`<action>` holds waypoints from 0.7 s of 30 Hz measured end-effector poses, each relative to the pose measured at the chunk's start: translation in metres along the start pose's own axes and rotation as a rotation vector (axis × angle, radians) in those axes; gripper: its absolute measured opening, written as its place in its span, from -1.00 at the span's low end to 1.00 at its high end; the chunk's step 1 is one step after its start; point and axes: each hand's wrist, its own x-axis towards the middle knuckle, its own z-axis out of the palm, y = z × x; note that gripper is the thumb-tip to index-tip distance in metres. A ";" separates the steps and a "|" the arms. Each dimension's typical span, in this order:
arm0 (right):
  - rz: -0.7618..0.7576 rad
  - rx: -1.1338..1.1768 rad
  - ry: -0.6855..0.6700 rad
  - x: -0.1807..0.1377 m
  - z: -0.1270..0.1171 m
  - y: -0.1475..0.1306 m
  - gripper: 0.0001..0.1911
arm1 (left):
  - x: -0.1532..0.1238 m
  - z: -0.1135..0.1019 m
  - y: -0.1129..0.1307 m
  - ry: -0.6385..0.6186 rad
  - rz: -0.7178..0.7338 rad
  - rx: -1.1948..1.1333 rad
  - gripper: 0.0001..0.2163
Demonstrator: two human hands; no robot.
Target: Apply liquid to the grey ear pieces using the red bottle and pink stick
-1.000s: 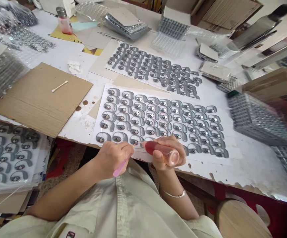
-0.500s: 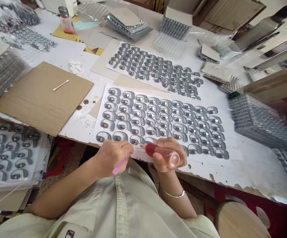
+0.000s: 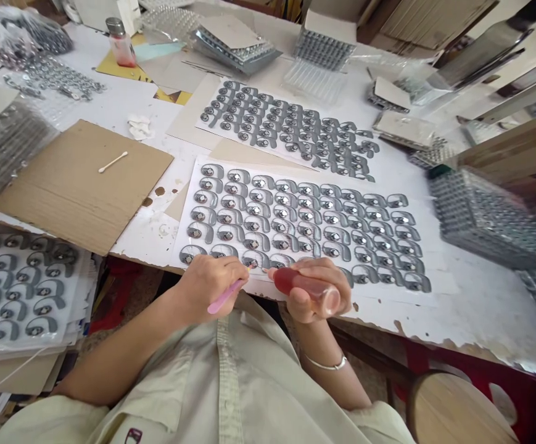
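Left hand (image 3: pixel 207 285) pinches a slim pink-handled tool (image 3: pixel 224 298), right hand (image 3: pixel 321 269) wraps round a see-through reddish bottle (image 3: pixel 301 283), both tips right by the front row of grey curvy pieces (image 3: pixel 255 259) on white paper (image 3: pixel 182 237).

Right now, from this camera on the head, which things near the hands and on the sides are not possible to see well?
All in the head view:
- Front-row pieces: some hidden by the right hand and red bottle.
- Pink tool: middle hidden by the left hand; tip too small.
- Lower-left sheet: cut by the left edge.
- Grey cylinder: blurred, end cut by the top edge.
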 end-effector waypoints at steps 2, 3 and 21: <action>0.007 -0.010 -0.032 0.001 0.000 -0.002 -0.74 | 0.000 0.000 0.000 0.001 0.004 -0.005 -0.89; 0.005 -0.013 -0.041 0.002 0.000 -0.002 -0.74 | 0.000 0.000 0.000 0.001 0.005 -0.005 -0.89; 0.018 -0.015 -0.036 0.000 0.001 -0.003 -0.74 | 0.008 -0.007 -0.010 -0.009 -0.068 -0.181 -0.92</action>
